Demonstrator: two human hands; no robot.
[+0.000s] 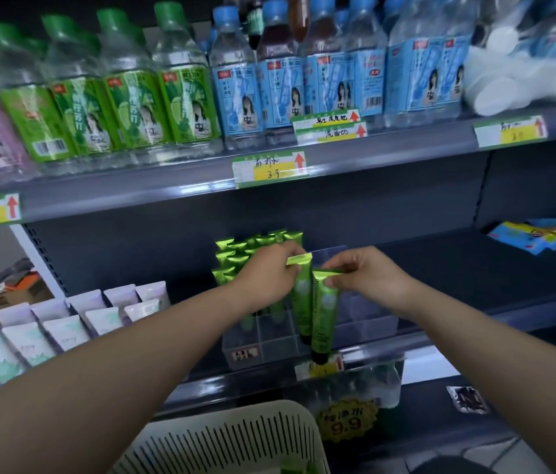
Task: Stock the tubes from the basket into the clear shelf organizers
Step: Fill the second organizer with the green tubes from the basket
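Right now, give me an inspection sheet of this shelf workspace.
Surface: dark middle shelf, right part bare.
Job's things: clear organizer, green tubes filling its back; front cells open; basket below.
Clutter: white tubes at left; blue packets at right.
Grippers: left hand pinches one green tube; right hand pinches another.
Cables: nothing seen.
Surroundings: bottled drinks above; yellow price tags.

Glossy metallic-green foil tubes (323, 313); clear smooth plastic organizer (263, 340); matt slotted plastic basket (232, 436).
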